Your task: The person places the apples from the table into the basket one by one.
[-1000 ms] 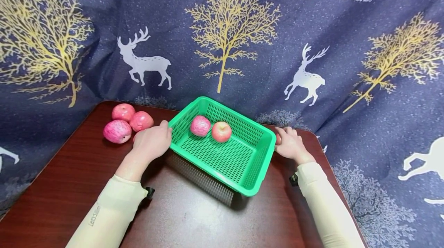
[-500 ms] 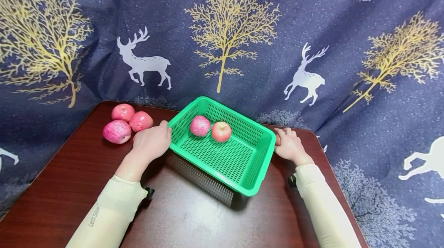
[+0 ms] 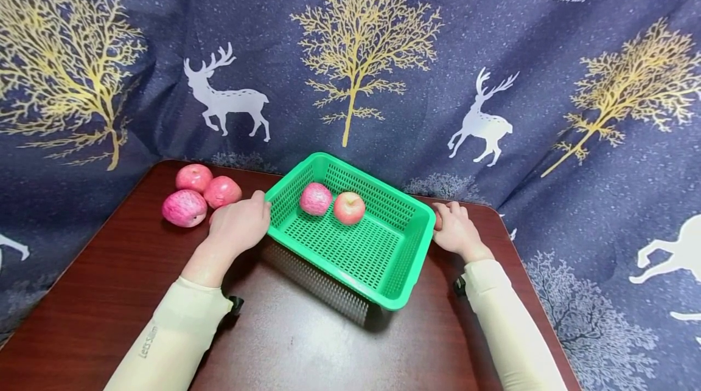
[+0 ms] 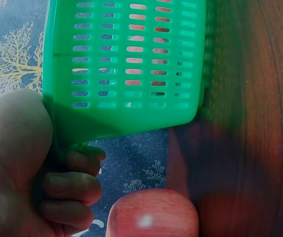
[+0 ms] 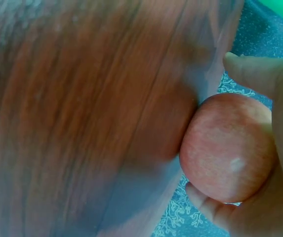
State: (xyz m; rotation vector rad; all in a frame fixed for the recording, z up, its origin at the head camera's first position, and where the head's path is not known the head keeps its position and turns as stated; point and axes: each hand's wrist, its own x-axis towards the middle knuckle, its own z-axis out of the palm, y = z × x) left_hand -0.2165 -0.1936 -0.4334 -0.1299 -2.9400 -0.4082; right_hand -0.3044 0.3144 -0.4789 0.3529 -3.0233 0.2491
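A green perforated plastic basket (image 3: 334,263) stands in the middle of the table, turned at a slant. Inside it, toward the back left, sit a pink apple (image 3: 316,199) and a paler red-yellow apple (image 3: 349,208). My left hand (image 3: 241,221) grips the basket's left rim; in the left wrist view its fingers (image 4: 72,187) curl in beneath the rim. Just past the basket's right end, my right hand (image 3: 457,230) holds a red apple (image 5: 227,148) against the tabletop, thumb on one side and fingers on the other. From the head view that apple is mostly hidden.
Several apples are grouped at the table's back left, among them a deep pink apple (image 3: 184,208); one is partly behind my left hand. The brown wooden table (image 3: 306,348) ends at a dark blue curtain (image 3: 383,105) with printed trees and deer.
My right forearm has shifted very slightly left. Both hands, the basket and the apples otherwise stay where they were.
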